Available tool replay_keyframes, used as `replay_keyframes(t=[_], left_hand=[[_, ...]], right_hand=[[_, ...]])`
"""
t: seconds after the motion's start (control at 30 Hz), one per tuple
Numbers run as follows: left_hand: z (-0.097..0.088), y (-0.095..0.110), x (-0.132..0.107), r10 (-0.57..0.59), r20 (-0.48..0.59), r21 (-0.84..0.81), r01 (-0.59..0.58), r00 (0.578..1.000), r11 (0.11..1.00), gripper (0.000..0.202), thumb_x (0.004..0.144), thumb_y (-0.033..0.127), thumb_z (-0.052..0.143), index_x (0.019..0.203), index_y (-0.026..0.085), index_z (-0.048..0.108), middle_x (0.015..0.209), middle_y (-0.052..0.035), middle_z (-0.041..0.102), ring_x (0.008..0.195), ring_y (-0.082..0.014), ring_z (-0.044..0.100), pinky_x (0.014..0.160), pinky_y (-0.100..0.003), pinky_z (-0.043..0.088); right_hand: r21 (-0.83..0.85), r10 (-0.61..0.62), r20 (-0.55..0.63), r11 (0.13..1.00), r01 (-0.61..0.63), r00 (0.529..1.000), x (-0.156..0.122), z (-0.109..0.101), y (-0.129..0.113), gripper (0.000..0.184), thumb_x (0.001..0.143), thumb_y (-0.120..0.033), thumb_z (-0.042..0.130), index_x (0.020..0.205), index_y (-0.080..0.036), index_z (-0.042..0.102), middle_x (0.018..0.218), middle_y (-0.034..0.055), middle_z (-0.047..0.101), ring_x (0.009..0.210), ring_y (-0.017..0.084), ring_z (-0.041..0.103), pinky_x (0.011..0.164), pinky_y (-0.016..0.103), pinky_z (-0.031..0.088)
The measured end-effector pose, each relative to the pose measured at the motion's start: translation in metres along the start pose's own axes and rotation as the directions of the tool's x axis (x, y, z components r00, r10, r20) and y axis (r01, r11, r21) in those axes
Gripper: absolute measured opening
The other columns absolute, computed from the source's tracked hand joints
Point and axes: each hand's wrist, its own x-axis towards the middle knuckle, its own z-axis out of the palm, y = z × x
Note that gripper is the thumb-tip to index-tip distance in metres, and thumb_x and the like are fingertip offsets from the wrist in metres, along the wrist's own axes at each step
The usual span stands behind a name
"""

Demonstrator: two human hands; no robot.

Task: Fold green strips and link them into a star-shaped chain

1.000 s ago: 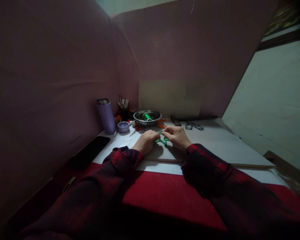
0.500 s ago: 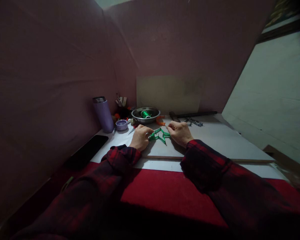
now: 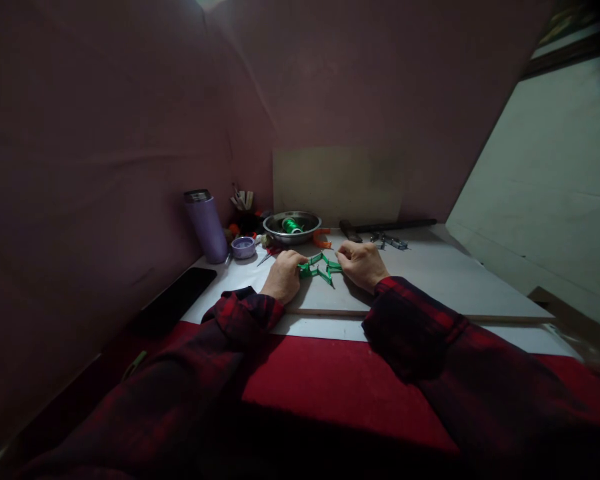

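Note:
A small star outline [image 3: 325, 273] of green thread or ribbon runs around several upright nails on a white board [image 3: 430, 283]. My left hand [image 3: 284, 273] is closed, its thumb and fingertips at the star's left point. On the other side, my right hand [image 3: 363, 264] is closed in a pinch close to the star's right point. What lies between those right fingertips is too small to make out. Behind the star, a metal bowl [image 3: 270, 233] holds a spool of shiny green thread [image 3: 292, 227].
Behind my right hand are a hammer [image 3: 350, 231] and a pile of nails [image 3: 394, 243]. An orange curved piece [image 3: 322, 239] lies beside the bowl. Left are scissors [image 3: 269, 254], a purple lid [image 3: 243, 247], a purple tumbler [image 3: 206, 227] and a black phone [image 3: 175, 301].
Both hands stay at the star with only slight finger shifts. My right hand sits slightly farther right, and the whole view has moved a little.

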Motion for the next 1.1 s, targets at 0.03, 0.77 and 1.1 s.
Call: replay_keyframes(t=[0.03,0.77,1.1], left_hand=[[0.0,0.0,0.0,-0.006,0.007,0.009,0.006,1.0,1.0,0.029,0.071,-0.003,0.047,0.085,0.015,0.065,0.09,-0.0055,0.064,0.088,-0.0168,0.056,0.08,-0.031,0.049],[-0.006,0.0,-0.001,-0.029,-0.043,-0.024,0.028,0.999,0.999,0.038,0.069,-0.007,0.043,0.088,0.017,0.065,0.097,-0.0045,0.063,0.091,-0.0174,0.053,0.081,-0.033,0.047],[-0.002,0.001,0.0,0.0,0.026,0.009,0.0,1.0,1.0,0.031,0.076,0.0,0.046,0.091,0.018,0.068,0.094,-0.0044,0.064,0.087,-0.0171,0.05,0.08,-0.032,0.046]], right_hand=[[0.002,-0.004,-0.001,1.0,0.004,1.0,-0.001,0.0,0.0,0.02,0.078,-0.023,0.05,0.063,-0.017,0.062,0.056,0.0037,0.061,0.052,0.013,0.052,0.056,0.025,0.034],[-0.099,0.007,0.007,0.995,-0.006,1.0,-0.003,-0.003,0.0,0.021,0.079,-0.024,0.049,0.065,-0.017,0.063,0.058,0.0053,0.062,0.054,0.014,0.052,0.056,0.026,0.032],[-0.144,0.011,0.018,0.99,-0.008,1.0,0.007,-0.002,-0.004,0.023,0.081,-0.023,0.047,0.069,-0.016,0.066,0.063,0.0074,0.066,0.057,0.015,0.054,0.058,0.026,0.033]])
